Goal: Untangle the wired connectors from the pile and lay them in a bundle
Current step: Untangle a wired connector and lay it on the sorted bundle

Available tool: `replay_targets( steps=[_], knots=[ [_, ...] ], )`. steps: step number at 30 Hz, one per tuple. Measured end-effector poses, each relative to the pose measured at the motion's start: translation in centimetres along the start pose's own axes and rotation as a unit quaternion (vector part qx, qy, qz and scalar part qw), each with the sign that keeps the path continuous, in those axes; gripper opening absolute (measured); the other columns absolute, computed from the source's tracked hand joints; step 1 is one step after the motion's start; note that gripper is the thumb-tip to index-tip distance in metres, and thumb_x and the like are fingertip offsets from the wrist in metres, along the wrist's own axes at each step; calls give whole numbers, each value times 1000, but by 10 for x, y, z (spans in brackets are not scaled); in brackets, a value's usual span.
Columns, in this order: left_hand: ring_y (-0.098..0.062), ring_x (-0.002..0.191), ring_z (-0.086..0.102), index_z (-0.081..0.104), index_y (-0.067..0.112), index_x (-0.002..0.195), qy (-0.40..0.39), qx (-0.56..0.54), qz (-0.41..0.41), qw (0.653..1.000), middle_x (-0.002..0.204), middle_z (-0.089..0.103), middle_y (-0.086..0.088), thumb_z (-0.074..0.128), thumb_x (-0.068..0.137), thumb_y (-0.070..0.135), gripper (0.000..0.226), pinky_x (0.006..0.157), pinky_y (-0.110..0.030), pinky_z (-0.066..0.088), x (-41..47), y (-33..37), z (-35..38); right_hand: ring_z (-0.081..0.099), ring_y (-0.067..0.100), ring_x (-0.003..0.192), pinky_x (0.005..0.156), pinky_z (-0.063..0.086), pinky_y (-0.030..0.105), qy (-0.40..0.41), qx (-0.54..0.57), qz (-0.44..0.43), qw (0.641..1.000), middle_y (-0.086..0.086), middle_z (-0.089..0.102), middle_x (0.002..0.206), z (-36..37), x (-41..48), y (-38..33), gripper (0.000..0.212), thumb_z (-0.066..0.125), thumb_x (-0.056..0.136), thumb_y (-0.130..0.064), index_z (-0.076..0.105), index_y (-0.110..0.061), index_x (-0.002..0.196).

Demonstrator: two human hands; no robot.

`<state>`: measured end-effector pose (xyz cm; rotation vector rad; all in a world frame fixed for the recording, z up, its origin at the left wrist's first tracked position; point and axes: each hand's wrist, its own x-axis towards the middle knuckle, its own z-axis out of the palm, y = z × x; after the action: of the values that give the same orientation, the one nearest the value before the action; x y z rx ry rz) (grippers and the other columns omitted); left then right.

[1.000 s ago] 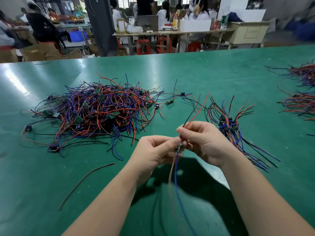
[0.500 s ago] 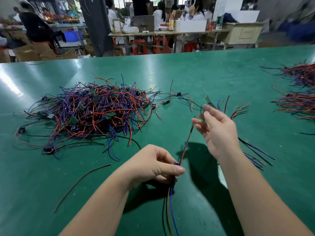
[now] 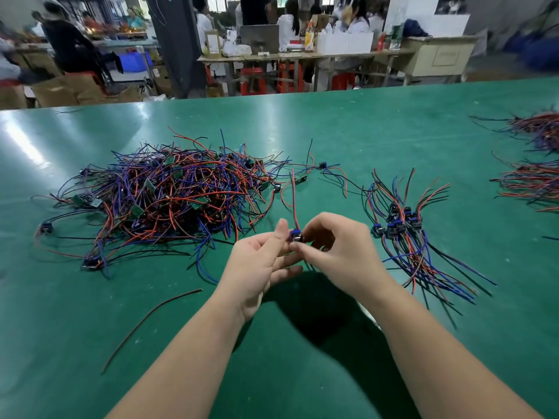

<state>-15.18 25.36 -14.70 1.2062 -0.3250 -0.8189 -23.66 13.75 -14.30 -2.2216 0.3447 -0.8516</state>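
A big tangled pile [image 3: 169, 198] of red, blue and black wired connectors lies on the green table [image 3: 378, 134], left of centre. To the right lies a tidier bundle [image 3: 408, 234] with its connectors grouped together. Between them, above the table, both hands meet on one small blue and black connector [image 3: 295, 236]. My right hand [image 3: 335, 252] pinches it with curled fingers. My left hand [image 3: 260, 264] holds it between thumb and fingers. A red wire [image 3: 294, 201] rises from the connector toward the pile.
A single loose dark red wire [image 3: 151, 319] lies on the table at lower left. Two more wire heaps [image 3: 535, 179] sit at the right edge. Beyond the table's far edge are people, benches and red stools.
My right hand, open and raised half a second ago, has come back down onto the connector. My left hand has lifted and turned palm up. The wires now point away from me.
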Motion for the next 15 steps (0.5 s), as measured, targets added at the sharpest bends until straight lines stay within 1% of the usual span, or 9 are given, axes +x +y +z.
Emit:
replay_targets(
  steps=[2,5,6,8,10,11,13,15],
  knots=[
    [-17,73,71,71,11,89,-24,-7,9,1000,83,73,-5,68,65,47,43,60,-27,57,-1,3,3,60,6,61,59,45,11,29,34,-5,999,-8,65,68,-4,1,1,16,78,73,-12,63,-16,77],
    [-20,78,72,71,12,94,-39,-4,15,999,93,75,-5,66,66,47,45,62,-28,58,-5,6,5,62,11,61,60,51,20,44,99,9,994,-6,66,69,-11,6,-2,18,75,75,-11,62,-22,79],
    [-21,80,72,69,12,98,-39,-2,15,999,96,75,-6,64,68,47,46,62,-27,58,-6,7,4,61,11,60,59,50,20,65,115,13,991,-6,66,68,-15,10,-2,17,74,75,-10,62,-22,78],
    [-22,83,73,68,11,102,-27,1,16,1000,99,74,-6,60,75,45,44,63,-27,58,-6,11,2,59,5,57,59,49,20,152,106,27,982,-9,65,65,-28,19,3,15,72,77,-9,63,-21,75],
    [-21,82,73,68,10,100,0,10,27,1000,97,75,-7,57,87,37,31,64,-27,59,-6,14,-1,60,2,57,62,49,22,233,28,60,970,-13,63,65,-45,27,14,11,70,78,-12,64,-21,76],
    [-20,79,73,69,10,97,21,24,36,999,94,75,-6,55,93,32,26,63,-26,58,-5,16,-3,62,4,60,63,48,22,251,-31,83,964,-13,63,66,-53,29,22,8,69,78,-15,65,-21,77],
    [-15,69,71,70,11,90,67,76,57,993,86,76,-5,52,97,27,25,57,-23,56,-2,16,-7,65,16,72,62,41,24,240,-147,157,947,-7,66,71,-63,28,40,1,67,79,-19,67,-19,80],
    [-12,60,68,70,12,83,107,125,70,984,79,75,-4,51,97,24,26,49,-19,50,0,16,-10,62,24,82,62,39,25,205,-217,242,923,-1,70,81,-65,24,54,6,66,78,-20,69,-18,84]
  ],
)
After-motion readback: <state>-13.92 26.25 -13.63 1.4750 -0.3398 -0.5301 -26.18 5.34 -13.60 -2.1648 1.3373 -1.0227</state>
